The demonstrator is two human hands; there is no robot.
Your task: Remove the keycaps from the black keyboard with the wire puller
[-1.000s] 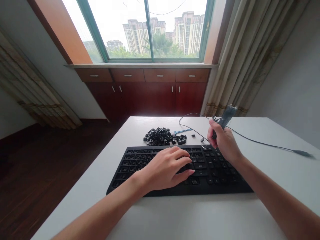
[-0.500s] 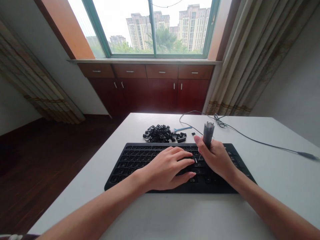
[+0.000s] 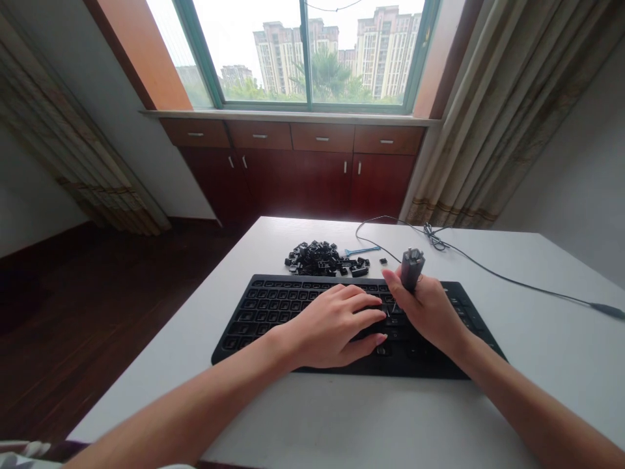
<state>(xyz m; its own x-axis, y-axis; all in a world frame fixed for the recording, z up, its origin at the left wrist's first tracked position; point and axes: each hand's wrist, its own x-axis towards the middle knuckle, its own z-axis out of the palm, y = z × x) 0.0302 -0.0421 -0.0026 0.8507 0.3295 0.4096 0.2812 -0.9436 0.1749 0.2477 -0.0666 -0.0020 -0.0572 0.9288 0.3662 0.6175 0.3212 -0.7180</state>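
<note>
Left hand (image 3: 336, 322) flat on black keyboard (image 3: 273, 306), fingers loosely spread, gripping nothing. Right hand (image 3: 427, 309) closed around upright grey tool (image 3: 411, 268) — tip down at the keys, probably touching. Loose keycaps (image 3: 322, 257) heaped behind — on white table (image 3: 537, 339).

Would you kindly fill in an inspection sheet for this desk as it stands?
Surface: white rectangular table, bare near its front edge.
Job's things: flat black computer keyboard; grey cylindrical hand tool, upright over the keys.
Clutter: heap of loose black keycaps behind the keyboard; small blue tool beside it.
Grippers: left hand resting on the keys; right hand gripping the tool.
Cables: thin black cable trailing right.
Surroundings: window, red-brown wooden cabinets, beige curtains.
</note>
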